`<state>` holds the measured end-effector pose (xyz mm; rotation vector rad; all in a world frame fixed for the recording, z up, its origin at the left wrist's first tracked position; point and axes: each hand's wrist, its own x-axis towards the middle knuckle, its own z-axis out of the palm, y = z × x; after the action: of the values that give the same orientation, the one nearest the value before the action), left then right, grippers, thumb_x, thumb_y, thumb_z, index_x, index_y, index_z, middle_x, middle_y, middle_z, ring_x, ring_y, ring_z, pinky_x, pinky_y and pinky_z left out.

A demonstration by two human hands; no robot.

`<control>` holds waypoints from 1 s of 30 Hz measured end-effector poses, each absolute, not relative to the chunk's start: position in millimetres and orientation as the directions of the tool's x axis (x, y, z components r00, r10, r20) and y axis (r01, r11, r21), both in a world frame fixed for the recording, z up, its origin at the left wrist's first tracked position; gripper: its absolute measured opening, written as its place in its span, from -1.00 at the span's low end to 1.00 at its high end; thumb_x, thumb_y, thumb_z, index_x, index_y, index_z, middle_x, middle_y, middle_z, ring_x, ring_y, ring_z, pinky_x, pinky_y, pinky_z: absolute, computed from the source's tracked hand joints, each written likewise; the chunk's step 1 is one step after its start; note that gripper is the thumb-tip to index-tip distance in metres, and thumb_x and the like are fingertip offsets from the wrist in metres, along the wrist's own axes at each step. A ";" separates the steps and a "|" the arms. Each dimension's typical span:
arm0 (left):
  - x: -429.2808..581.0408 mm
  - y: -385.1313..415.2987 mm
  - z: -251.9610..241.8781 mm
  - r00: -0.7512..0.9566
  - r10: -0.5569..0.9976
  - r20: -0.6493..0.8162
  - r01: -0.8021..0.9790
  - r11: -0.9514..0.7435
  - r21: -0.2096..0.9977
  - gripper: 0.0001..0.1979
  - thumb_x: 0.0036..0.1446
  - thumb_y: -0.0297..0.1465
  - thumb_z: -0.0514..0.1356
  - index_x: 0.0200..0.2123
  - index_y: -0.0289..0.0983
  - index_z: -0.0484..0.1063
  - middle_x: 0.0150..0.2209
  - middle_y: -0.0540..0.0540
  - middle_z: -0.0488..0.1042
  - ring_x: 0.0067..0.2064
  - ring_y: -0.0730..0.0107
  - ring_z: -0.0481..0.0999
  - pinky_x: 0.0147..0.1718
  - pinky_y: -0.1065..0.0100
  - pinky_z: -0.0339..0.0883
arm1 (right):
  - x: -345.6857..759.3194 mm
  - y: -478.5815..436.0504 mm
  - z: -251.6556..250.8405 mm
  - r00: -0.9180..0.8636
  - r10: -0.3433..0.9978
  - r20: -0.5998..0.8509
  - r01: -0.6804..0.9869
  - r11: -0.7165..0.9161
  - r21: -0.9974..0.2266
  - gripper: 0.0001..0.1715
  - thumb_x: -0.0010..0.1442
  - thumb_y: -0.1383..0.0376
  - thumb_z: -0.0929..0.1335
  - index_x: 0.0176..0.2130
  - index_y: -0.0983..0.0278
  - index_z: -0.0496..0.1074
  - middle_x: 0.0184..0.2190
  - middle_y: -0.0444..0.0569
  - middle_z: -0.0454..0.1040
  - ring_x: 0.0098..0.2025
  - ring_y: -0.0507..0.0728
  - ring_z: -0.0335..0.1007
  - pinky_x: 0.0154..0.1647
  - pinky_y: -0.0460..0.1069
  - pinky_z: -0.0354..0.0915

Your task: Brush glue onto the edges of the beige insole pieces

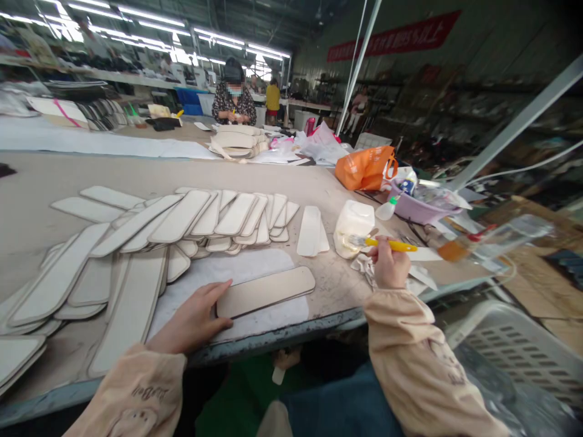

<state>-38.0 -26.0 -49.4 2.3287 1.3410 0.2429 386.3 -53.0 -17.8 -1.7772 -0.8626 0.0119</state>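
My left hand (194, 318) lies flat with fingers stretched out, its fingertips on the near end of a long tan strip (266, 290) that rests on a white sheet (255, 264) at the table's front edge. My right hand (389, 264) is closed around a yellow-handled brush (392, 245), whose bristle end points left toward a white plastic container (353, 224). Many similar beige strips (182, 224) lie fanned in overlapping rows across the table to the left and behind.
Two stacked strips (310, 230) lie beside the container. An orange bag (364, 169), a purple basin (416, 209) and a small bottle (386, 209) stand at the right. A white crate (519, 349) sits below the table's right edge. Another person (234, 100) works at the far end.
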 end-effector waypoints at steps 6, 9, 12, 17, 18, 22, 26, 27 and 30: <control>-38.5 -26.1 -56.0 0.518 0.854 -0.044 0.778 -0.449 0.440 -0.24 -0.05 -0.22 0.25 0.24 -0.31 0.21 0.21 -0.25 0.30 0.21 0.03 0.29 0.21 0.10 0.16 | 410.6 -44.1 -20.9 0.707 0.601 0.373 0.593 -0.216 -0.775 -0.38 0.17 -0.11 0.19 -0.51 0.31 0.46 -0.71 -0.09 0.37 -0.58 0.08 0.31 -0.48 -0.04 0.20; -38.2 -26.0 -57.0 0.514 0.857 -0.047 0.782 -0.445 0.436 -0.23 -0.07 -0.23 0.26 0.23 -0.32 0.23 0.21 -0.24 0.31 0.21 0.02 0.30 0.20 0.13 0.18 | 417.9 -41.0 -21.6 0.647 0.672 0.359 0.667 -0.272 -0.693 -0.37 0.19 -0.09 0.18 -0.61 0.27 0.42 -0.68 -0.04 0.41 -0.52 0.10 0.36 -0.39 -0.02 0.22; -37.8 -26.1 -57.0 0.505 0.862 -0.052 0.788 -0.435 0.435 -0.22 -0.08 -0.21 0.27 0.23 -0.33 0.24 0.21 -0.24 0.31 0.22 0.01 0.30 0.20 0.15 0.18 | 420.1 -32.1 -24.1 0.546 0.776 0.316 0.747 -0.280 -0.603 -0.40 0.21 -0.07 0.19 -0.55 0.27 0.46 -0.62 -0.02 0.47 -0.47 0.13 0.40 -0.33 -0.01 0.22; -35.9 -25.6 -56.3 0.494 0.867 -0.064 0.796 -0.422 0.434 -0.22 -0.10 -0.21 0.26 0.22 -0.35 0.25 0.22 -0.26 0.29 0.22 0.02 0.28 0.22 0.16 0.15 | 419.2 -14.4 -29.4 0.465 0.850 0.246 0.801 -0.286 -0.526 -0.60 0.19 0.04 0.25 -0.35 0.24 0.54 -0.59 -0.07 0.51 -0.44 0.13 0.43 -0.32 -0.01 0.20; -35.5 -25.5 -55.8 0.491 0.868 -0.070 0.798 -0.417 0.435 -0.22 -0.10 -0.21 0.26 0.22 -0.36 0.25 0.22 -0.26 0.29 0.23 0.02 0.28 0.22 0.17 0.14 | 419.5 -12.8 -29.6 0.464 0.851 0.245 0.803 -0.287 -0.523 -0.61 0.18 0.05 0.26 -0.37 0.24 0.54 -0.60 -0.07 0.50 -0.44 0.13 0.43 -0.32 -0.01 0.21; -35.9 -25.5 -53.6 0.495 0.865 -0.084 0.796 -0.412 0.442 -0.23 -0.09 -0.23 0.25 0.22 -0.35 0.24 0.22 -0.25 0.28 0.22 0.05 0.28 0.22 0.21 0.13 | 421.6 -17.7 -26.8 0.491 0.827 0.274 0.769 -0.264 -0.582 -0.45 0.19 -0.04 0.22 -0.48 0.30 0.52 -0.59 0.00 0.52 -0.47 0.12 0.42 -0.32 0.00 0.25; -37.3 -26.1 -52.7 0.506 0.858 -0.086 0.787 -0.419 0.453 -0.24 -0.08 -0.23 0.23 0.22 -0.35 0.24 0.21 -0.24 0.29 0.22 0.05 0.28 0.22 0.20 0.13 | 421.1 -32.8 -23.4 0.618 0.731 0.290 0.617 -0.223 -0.755 -0.36 0.16 -0.14 0.23 -0.41 0.36 0.51 -0.56 0.04 0.53 -0.55 0.08 0.38 -0.44 -0.04 0.27; -37.4 -26.1 -52.9 0.506 0.858 -0.088 0.788 -0.417 0.453 -0.24 -0.08 -0.23 0.23 0.22 -0.34 0.24 0.21 -0.25 0.29 0.22 0.05 0.28 0.22 0.19 0.13 | 420.6 -36.4 -23.2 0.637 0.717 0.283 0.582 -0.207 -0.786 -0.35 0.15 -0.15 0.24 -0.37 0.37 0.51 -0.56 0.04 0.53 -0.57 0.07 0.37 -0.49 -0.05 0.27; -37.5 -26.0 -54.4 0.502 0.861 -0.084 0.787 -0.414 0.457 -0.24 -0.10 -0.23 0.24 0.22 -0.32 0.24 0.20 -0.24 0.29 0.21 0.04 0.28 0.21 0.17 0.14 | 419.4 -45.9 -23.4 0.614 0.744 0.263 0.547 -0.161 -0.821 -0.34 0.11 -0.19 0.27 -0.26 0.35 0.49 -0.55 -0.01 0.54 -0.57 0.07 0.38 -0.54 -0.07 0.28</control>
<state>-37.5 -26.0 -54.4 2.3086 1.3582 0.2265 419.4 -45.9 -23.4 -1.8373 -1.0397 0.2465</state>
